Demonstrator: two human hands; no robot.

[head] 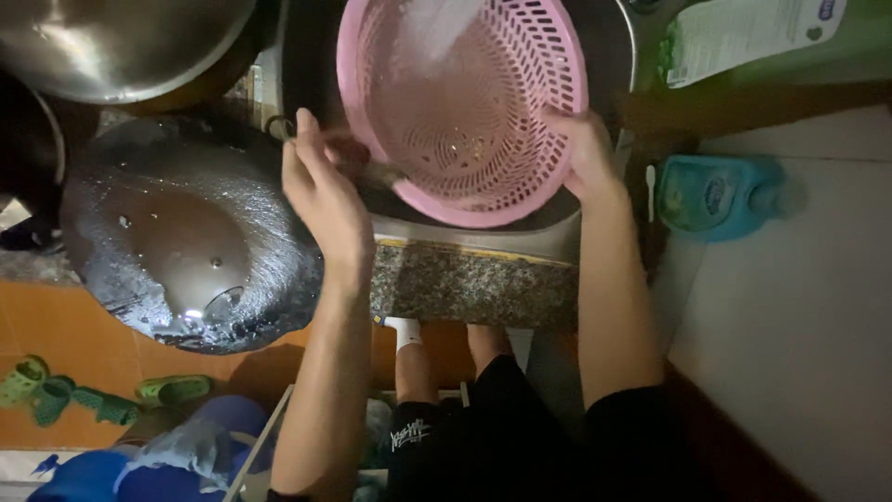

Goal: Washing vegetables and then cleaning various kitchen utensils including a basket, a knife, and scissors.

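Note:
A round pink plastic colander [465, 102] is tilted over a steel sink [609, 56], with water streaming into its top. My right hand [581, 149] grips the colander's right rim. My left hand [321, 186] is at its left rim, fingers curled around a dark handle-like thing there; what it is stays unclear. A few small bits lie on the colander's mesh.
A large wet black wok [186, 251] sits to the left, a steel bowl [121, 42] above it. A speckled stone counter edge [474, 284] fronts the sink. A blue-green bottle [715, 195] and a green bottle [743, 37] stand at right. Green sandals [56, 390] lie on the orange floor.

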